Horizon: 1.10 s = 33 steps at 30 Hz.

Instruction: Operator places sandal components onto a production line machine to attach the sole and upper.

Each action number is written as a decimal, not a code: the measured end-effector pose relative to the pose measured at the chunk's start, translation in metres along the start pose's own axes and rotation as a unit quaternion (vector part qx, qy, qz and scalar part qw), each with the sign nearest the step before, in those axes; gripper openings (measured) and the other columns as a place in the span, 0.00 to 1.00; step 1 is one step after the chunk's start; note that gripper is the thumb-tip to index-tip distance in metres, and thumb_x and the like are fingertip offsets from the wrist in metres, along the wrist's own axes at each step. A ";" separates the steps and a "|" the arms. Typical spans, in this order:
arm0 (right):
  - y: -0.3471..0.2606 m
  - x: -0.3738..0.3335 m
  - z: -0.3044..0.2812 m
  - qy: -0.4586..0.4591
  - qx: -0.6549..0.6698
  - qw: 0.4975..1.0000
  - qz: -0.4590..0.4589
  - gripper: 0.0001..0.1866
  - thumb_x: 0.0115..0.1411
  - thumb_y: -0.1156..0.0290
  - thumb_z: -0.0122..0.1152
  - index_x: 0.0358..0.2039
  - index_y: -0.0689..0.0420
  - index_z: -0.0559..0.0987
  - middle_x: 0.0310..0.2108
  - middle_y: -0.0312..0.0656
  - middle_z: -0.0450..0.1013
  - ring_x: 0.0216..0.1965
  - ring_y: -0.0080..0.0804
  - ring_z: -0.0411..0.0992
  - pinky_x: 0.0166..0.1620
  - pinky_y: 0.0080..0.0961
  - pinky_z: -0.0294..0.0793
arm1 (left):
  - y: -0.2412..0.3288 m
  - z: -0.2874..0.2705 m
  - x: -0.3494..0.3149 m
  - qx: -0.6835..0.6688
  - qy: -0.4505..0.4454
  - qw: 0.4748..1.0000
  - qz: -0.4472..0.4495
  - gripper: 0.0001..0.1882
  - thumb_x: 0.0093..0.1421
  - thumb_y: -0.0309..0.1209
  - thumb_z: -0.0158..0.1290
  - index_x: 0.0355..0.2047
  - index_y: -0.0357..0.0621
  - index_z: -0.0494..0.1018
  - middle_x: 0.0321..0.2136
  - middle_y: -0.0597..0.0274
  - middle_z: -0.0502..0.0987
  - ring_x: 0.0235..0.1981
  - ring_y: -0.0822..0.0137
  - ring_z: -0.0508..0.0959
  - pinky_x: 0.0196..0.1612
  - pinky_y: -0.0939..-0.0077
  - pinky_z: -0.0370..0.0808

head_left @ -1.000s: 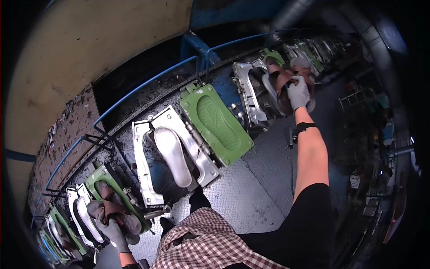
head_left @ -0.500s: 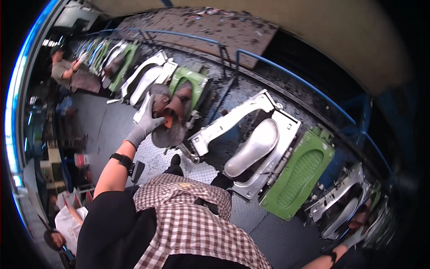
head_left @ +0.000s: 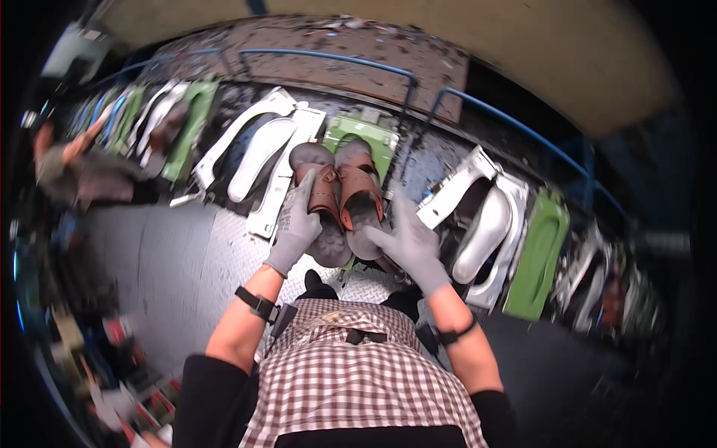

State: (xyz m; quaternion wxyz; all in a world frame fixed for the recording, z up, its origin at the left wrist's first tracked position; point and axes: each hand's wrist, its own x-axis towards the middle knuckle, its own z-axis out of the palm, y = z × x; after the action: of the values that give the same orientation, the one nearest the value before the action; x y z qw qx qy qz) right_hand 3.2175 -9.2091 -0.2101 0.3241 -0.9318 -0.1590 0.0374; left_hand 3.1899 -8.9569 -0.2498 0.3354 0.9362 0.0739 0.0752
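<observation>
In front of me a pair of sandals, the left sandal (head_left: 321, 198) and the right sandal (head_left: 361, 196), is held side by side. They have brown straps and dark soles, toes pointing away. My left hand (head_left: 297, 231), in a grey glove, grips the left sandal along its outer side. Beside the right sandal is my right hand (head_left: 409, 240), also gloved and slightly blurred. Its fingers are stretched out and the thumb reaches the sandal's heel; whether it presses there I cannot tell. Behind the pair shows a green mould plate (head_left: 370, 134), partly hidden by the sandals.
Silver shoe moulds with foot-shaped lasts (head_left: 489, 231) and another green plate (head_left: 539, 254) stand to the right. More open moulds (head_left: 261, 157) line the left. A blue railing (head_left: 328, 56) runs behind. A blurred person (head_left: 89, 168) works at the far left.
My right hand has come from the moulds at far right to the sandals. The left hand and the pair have moved right, now in front of me. The view has turned.
</observation>
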 end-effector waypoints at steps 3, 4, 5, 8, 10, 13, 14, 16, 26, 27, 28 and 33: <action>0.006 0.030 0.057 0.073 0.011 0.996 0.044 0.26 0.60 0.63 0.59 0.60 0.51 0.72 0.51 0.47 0.75 0.49 0.49 0.76 0.50 0.40 0.76 | 0.007 -0.024 0.013 -0.070 -0.047 0.995 0.050 0.44 0.50 0.16 0.48 0.70 0.48 0.58 0.57 0.38 0.71 0.63 0.41 0.67 0.66 0.53 0.63; 0.008 0.023 0.056 0.127 0.036 0.989 0.065 0.20 0.61 0.67 0.56 0.55 0.50 0.75 0.48 0.46 0.76 0.48 0.49 0.76 0.49 0.40 0.76 | -0.008 -0.023 0.013 -0.040 -0.030 0.997 0.051 0.42 0.52 0.17 0.49 0.70 0.47 0.58 0.59 0.39 0.70 0.63 0.41 0.67 0.66 0.53 0.63; -0.004 0.015 0.036 0.146 0.037 0.980 0.132 0.17 0.58 0.72 0.58 0.50 0.51 0.80 0.45 0.45 0.77 0.49 0.46 0.76 0.52 0.34 0.75 | -0.019 -0.021 0.015 -0.024 -0.035 0.997 0.060 0.41 0.53 0.19 0.50 0.70 0.46 0.59 0.60 0.39 0.69 0.63 0.41 0.68 0.66 0.53 0.63; 0.048 -0.022 -0.003 0.328 0.046 0.934 0.136 0.22 0.57 0.84 0.50 0.51 0.57 0.79 0.44 0.45 0.76 0.48 0.39 0.75 0.55 0.31 0.73 | -0.038 -0.019 0.027 -0.003 -0.077 0.994 0.076 0.39 0.54 0.22 0.52 0.69 0.43 0.60 0.62 0.39 0.67 0.63 0.40 0.68 0.66 0.53 0.64; 0.096 -0.047 -0.042 0.403 0.084 0.873 0.261 0.21 0.59 0.84 0.50 0.52 0.58 0.78 0.49 0.46 0.77 0.51 0.35 0.75 0.57 0.30 0.73 | -0.047 -0.020 0.033 0.010 -0.110 0.992 0.064 0.39 0.54 0.23 0.53 0.68 0.42 0.60 0.62 0.38 0.67 0.63 0.39 0.67 0.66 0.53 0.65; 0.199 -0.103 -0.098 0.456 -0.004 0.849 0.267 0.17 0.62 0.78 0.54 0.52 0.62 0.77 0.46 0.47 0.77 0.50 0.37 0.75 0.57 0.33 0.72 | -0.046 -0.022 0.037 -0.064 -0.105 0.989 0.088 0.38 0.52 0.23 0.54 0.67 0.41 0.62 0.61 0.34 0.67 0.63 0.38 0.67 0.66 0.53 0.65; 0.206 -0.105 -0.111 0.411 -0.025 0.862 0.294 0.18 0.60 0.74 0.59 0.51 0.64 0.77 0.46 0.49 0.78 0.48 0.38 0.76 0.54 0.35 0.73 | -0.052 -0.023 0.037 -0.112 -0.110 0.985 0.074 0.38 0.51 0.20 0.51 0.67 0.41 0.63 0.62 0.34 0.66 0.64 0.39 0.67 0.67 0.55 0.63; 0.260 -0.170 -0.159 0.425 -0.026 0.848 0.314 0.24 0.59 0.67 0.62 0.53 0.68 0.75 0.45 0.52 0.78 0.41 0.46 0.77 0.48 0.38 0.76 | -0.013 0.000 0.042 -0.181 -0.144 0.970 0.078 0.40 0.53 0.19 0.50 0.69 0.41 0.59 0.65 0.36 0.62 0.69 0.40 0.60 0.71 0.56 0.59; -0.153 0.083 0.091 0.076 0.180 0.980 -0.038 0.21 0.68 0.77 0.53 0.61 0.65 0.71 0.58 0.48 0.73 0.59 0.35 0.71 0.63 0.30 0.68 | -0.137 -0.210 0.076 -0.120 0.120 0.983 0.068 0.27 0.61 0.27 0.53 0.62 0.41 0.69 0.55 0.43 0.74 0.58 0.44 0.73 0.64 0.58 0.68; -0.182 0.098 0.114 0.022 0.216 0.973 -0.077 0.21 0.67 0.77 0.54 0.61 0.65 0.71 0.56 0.47 0.73 0.56 0.35 0.73 0.61 0.29 0.70 | -0.179 -0.247 0.092 0.020 0.247 0.966 0.076 0.27 0.60 0.24 0.51 0.61 0.42 0.69 0.56 0.42 0.73 0.58 0.44 0.73 0.63 0.58 0.68; -0.212 0.114 0.140 -0.083 0.280 0.956 -0.017 0.23 0.67 0.75 0.56 0.62 0.64 0.71 0.55 0.46 0.74 0.54 0.33 0.74 0.58 0.28 0.72 | -0.237 -0.285 0.109 -0.002 0.296 0.954 0.041 0.31 0.56 0.24 0.52 0.63 0.46 0.68 0.60 0.43 0.70 0.64 0.45 0.67 0.68 0.57 0.62; -0.341 0.197 0.269 -0.237 0.359 0.902 0.026 0.37 0.66 0.61 0.60 0.70 0.61 0.59 0.57 0.53 0.72 0.53 0.38 0.76 0.55 0.32 0.75 | -0.400 -0.389 0.164 0.127 0.091 0.964 -0.215 0.39 0.53 0.36 0.57 0.67 0.46 0.63 0.61 0.37 0.69 0.62 0.45 0.71 0.62 0.55 0.70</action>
State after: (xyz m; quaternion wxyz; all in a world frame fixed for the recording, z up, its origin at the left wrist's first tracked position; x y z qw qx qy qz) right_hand 3.2646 -8.7344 -0.2046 0.5881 -0.7197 -0.1824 0.3207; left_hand 3.2415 -8.3808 -0.1934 0.2136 0.9226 0.3120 0.0759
